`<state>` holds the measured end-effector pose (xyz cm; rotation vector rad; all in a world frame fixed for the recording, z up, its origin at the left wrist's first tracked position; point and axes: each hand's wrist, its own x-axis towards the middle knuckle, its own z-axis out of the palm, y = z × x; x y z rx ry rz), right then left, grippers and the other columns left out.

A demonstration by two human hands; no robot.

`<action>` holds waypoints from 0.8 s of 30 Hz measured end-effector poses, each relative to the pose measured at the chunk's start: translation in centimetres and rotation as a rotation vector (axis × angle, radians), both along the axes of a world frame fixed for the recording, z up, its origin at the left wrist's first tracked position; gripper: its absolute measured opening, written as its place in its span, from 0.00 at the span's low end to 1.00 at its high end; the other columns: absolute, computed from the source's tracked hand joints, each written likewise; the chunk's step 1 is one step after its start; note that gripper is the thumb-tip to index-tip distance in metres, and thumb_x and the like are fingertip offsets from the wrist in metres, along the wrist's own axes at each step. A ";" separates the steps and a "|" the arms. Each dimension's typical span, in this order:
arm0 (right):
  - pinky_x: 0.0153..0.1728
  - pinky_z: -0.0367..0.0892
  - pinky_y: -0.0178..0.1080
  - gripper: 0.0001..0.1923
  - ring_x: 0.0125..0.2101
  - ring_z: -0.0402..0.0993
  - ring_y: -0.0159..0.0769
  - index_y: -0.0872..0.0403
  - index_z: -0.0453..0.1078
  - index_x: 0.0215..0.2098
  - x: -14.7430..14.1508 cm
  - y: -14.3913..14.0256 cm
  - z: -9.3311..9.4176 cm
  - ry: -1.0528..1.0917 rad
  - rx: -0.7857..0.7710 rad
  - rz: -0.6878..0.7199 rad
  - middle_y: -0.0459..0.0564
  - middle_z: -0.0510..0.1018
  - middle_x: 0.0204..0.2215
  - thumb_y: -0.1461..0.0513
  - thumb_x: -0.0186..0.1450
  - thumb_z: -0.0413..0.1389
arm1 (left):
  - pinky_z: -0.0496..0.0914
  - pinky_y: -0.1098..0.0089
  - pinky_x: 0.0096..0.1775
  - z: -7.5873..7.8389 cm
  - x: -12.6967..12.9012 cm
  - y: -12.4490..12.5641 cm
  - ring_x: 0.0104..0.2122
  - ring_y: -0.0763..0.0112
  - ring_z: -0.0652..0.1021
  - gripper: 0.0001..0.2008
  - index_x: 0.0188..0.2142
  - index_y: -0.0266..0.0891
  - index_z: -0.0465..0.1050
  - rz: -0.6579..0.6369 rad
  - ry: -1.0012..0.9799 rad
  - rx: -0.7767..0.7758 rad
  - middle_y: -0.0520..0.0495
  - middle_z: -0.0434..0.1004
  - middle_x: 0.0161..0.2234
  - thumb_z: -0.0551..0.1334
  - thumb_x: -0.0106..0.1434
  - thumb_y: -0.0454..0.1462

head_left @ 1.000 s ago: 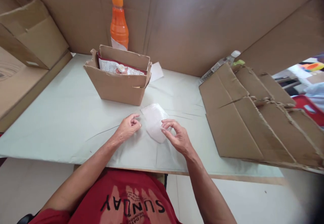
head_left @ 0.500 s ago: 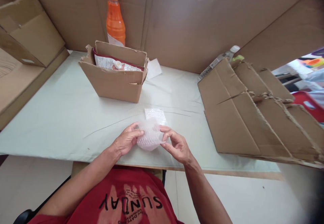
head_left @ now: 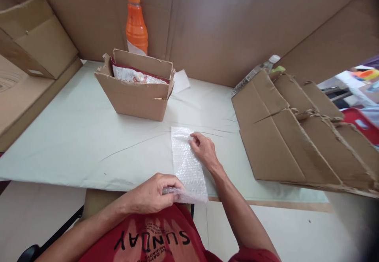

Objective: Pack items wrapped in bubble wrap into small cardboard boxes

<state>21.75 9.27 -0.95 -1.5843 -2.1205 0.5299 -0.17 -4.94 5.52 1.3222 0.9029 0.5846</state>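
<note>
A strip of clear bubble wrap (head_left: 189,157) lies lengthwise over the pale green cloth, its near end lifted at the table edge. My left hand (head_left: 156,193) is closed on that near end, with a folded bit showing between thumb and fingers. At the far right edge of the strip is my right hand (head_left: 204,149), its fingers loosely curved and the thumb apart from the index finger. The fingertips are at the wrap's edge without gripping it.
Behind the wrap stands a cardboard box (head_left: 139,102) with printed packets inside. An orange bottle (head_left: 136,27) and a white paper (head_left: 181,81) are near it. Slanted cardboard bins (head_left: 266,135) stand at right, with a clear bottle (head_left: 254,74) behind. Another cardboard box (head_left: 44,36) is at left.
The bubble wrap, bunched between both hands before, is now unrolled toward me. My left hand has drawn its end to the table edge; my right hand has let go and moved farther forward.
</note>
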 end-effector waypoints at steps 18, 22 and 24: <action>0.50 0.72 0.47 0.20 0.48 0.78 0.42 0.48 0.70 0.56 1.8 -4.5 3.8 0.453 -0.117 0.301 0.51 0.82 0.48 0.58 0.67 0.59 | 0.71 0.68 0.40 -3.5 -2.0 5.6 0.36 0.66 0.80 0.25 0.60 0.39 0.69 0.310 0.469 0.278 0.47 0.82 0.40 0.58 0.63 0.35; 0.48 0.72 0.48 0.12 0.45 0.78 0.42 0.48 0.73 0.50 0.8 -7.1 3.7 0.364 0.161 0.206 0.51 0.82 0.43 0.62 0.68 0.58 | 0.70 0.68 0.36 -4.2 -1.6 7.7 0.30 0.66 0.77 0.29 0.63 0.39 0.65 0.292 0.675 0.339 0.52 0.79 0.30 0.59 0.61 0.35; 0.48 0.71 0.49 0.13 0.47 0.78 0.44 0.48 0.72 0.51 0.1 -7.8 2.9 0.247 0.199 0.318 0.52 0.82 0.45 0.62 0.68 0.58 | 0.71 0.67 0.38 -4.9 -1.3 8.2 0.32 0.64 0.78 0.30 0.65 0.39 0.63 0.265 0.739 0.384 0.51 0.79 0.31 0.59 0.62 0.35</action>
